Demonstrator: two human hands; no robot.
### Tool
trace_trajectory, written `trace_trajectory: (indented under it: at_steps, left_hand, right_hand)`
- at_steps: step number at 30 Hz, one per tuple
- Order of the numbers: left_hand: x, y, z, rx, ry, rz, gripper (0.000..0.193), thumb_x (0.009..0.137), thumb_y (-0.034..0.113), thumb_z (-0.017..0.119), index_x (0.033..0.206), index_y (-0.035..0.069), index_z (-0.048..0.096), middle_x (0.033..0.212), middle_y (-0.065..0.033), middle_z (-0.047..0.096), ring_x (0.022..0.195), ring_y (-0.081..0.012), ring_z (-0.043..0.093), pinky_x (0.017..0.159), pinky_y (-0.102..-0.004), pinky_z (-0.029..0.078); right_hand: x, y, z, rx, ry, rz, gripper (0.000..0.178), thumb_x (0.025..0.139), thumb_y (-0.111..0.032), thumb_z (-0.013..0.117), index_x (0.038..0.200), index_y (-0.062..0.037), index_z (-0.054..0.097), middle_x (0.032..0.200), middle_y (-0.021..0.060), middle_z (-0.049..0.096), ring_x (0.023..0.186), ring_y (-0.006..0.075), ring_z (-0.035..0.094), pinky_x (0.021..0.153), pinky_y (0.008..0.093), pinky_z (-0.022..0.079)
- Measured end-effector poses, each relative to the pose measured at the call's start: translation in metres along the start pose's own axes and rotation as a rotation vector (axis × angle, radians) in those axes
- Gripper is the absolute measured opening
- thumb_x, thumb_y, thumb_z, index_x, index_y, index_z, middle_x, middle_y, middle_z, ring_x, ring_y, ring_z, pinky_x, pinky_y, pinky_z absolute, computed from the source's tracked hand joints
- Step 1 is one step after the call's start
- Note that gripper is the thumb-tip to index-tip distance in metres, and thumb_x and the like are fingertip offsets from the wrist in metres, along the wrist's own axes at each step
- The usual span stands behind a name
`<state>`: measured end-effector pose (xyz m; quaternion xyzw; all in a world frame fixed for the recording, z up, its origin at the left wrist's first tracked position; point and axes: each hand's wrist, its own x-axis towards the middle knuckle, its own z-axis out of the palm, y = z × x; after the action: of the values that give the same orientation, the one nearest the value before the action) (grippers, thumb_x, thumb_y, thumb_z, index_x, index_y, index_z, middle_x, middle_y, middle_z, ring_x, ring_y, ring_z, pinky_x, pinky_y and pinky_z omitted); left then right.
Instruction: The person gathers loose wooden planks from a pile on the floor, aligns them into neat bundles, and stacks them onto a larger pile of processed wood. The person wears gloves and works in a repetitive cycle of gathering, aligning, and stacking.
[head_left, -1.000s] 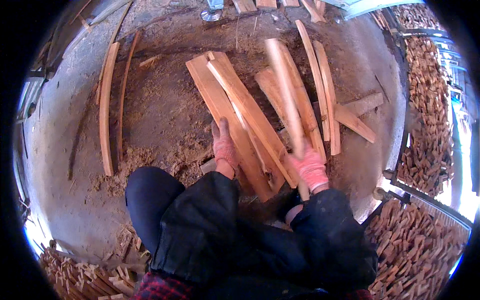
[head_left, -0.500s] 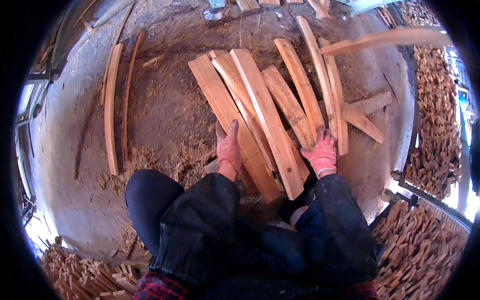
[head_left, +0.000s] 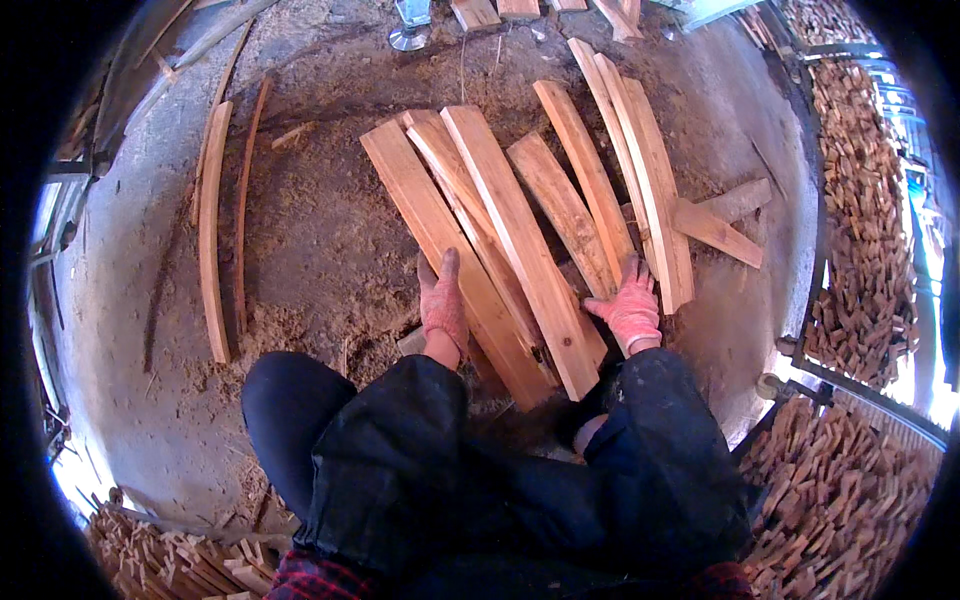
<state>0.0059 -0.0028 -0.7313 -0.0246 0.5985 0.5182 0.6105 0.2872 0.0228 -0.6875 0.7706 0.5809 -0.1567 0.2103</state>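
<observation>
Several reddish-brown wooden planks lie fanned out on the floor in front of me. My left hand, in a pink glove with dark fingertips, rests against the left edge of the wide plank, thumb and fingers apart. Beside that lie a narrower plank and a thick pale plank. My right hand, gloved alike, spreads its fingers over the near ends of a short, rough plank and a longer plank. The undersides of the planks are hidden.
More long planks lie just right of my right hand, and a short offcut pokes out past them. Curved strips lie at far left amid sawdust. Big piles of cut wood stand behind a rail at right. My bent knee is nearby.
The blurred plank that stuck out at upper right now lies among the planks right of my right hand. Both hands keep nearly the same places; the view has shifted slightly.
</observation>
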Motion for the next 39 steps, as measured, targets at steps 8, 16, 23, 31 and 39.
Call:
trace_trajectory:
  at_steps: [8, 16, 23, 31, 39]
  left_hand:
    - [0.013, -0.004, -0.02, 0.018, -0.069, -0.032, 0.072, 0.095, 0.04, 0.064, 0.152, 0.01, 0.032, 0.138, -0.0106, 0.052, 0.119, -0.0259, 0.054, 0.098, -0.0408, 0.046]
    - [-0.004, 0.004, -0.002, -0.075, -0.081, -0.046, 0.073, 0.094, 0.039, 0.065, 0.152, 0.01, 0.032, 0.138, -0.0109, 0.051, 0.12, -0.0264, 0.052, 0.098, -0.042, 0.045]
    - [0.006, -0.006, -0.004, -0.117, -0.088, -0.023, 0.073, 0.093, 0.038, 0.068, 0.151, 0.011, 0.033, 0.137, -0.0119, 0.052, 0.118, -0.0274, 0.053, 0.098, -0.0428, 0.046]
    - [0.01, -0.008, 0.002, -0.037, 0.067, -0.014, 0.072, 0.096, 0.049, 0.06, 0.15, 0.008, 0.035, 0.137, -0.0118, 0.053, 0.121, -0.0265, 0.053, 0.101, -0.0393, 0.044]
    - [0.013, -0.012, 0.001, -0.061, -0.009, -0.009, 0.074, 0.096, 0.051, 0.058, 0.149, 0.006, 0.035, 0.139, -0.0119, 0.052, 0.123, -0.026, 0.052, 0.103, -0.0393, 0.042]
  right_hand:
    - [0.013, 0.021, -0.023, 0.278, -0.057, -0.166, 0.1, 0.071, -0.043, 0.082, 0.147, 0.0023, 0.035, 0.139, 0.0278, 0.051, 0.129, 0.0421, 0.05, 0.108, 0.0443, 0.042]
    - [0.01, 0.015, 0.02, 0.153, 0.286, 0.02, 0.064, 0.086, -0.035, 0.064, 0.139, -0.0035, 0.045, 0.119, 0.0284, 0.062, 0.11, 0.0429, 0.062, 0.094, 0.0483, 0.051]
    - [0.018, 0.058, -0.01, 0.366, 0.056, -0.01, 0.06, 0.086, -0.042, 0.068, 0.127, 0.0005, 0.057, 0.116, 0.0267, 0.065, 0.11, 0.0424, 0.062, 0.093, 0.0479, 0.05]
    - [-0.057, -0.008, -0.054, 0.293, -0.302, -0.245, 0.071, 0.078, -0.041, 0.079, 0.13, 0.0023, 0.056, 0.12, 0.0228, 0.065, 0.115, 0.0372, 0.061, 0.098, 0.0402, 0.048]
    - [-0.011, 0.02, 0.01, 0.55, -0.165, 0.036, 0.115, 0.069, -0.061, 0.08, 0.15, 0.0047, 0.031, 0.149, 0.0267, 0.042, 0.138, 0.038, 0.041, 0.114, 0.0413, 0.035]
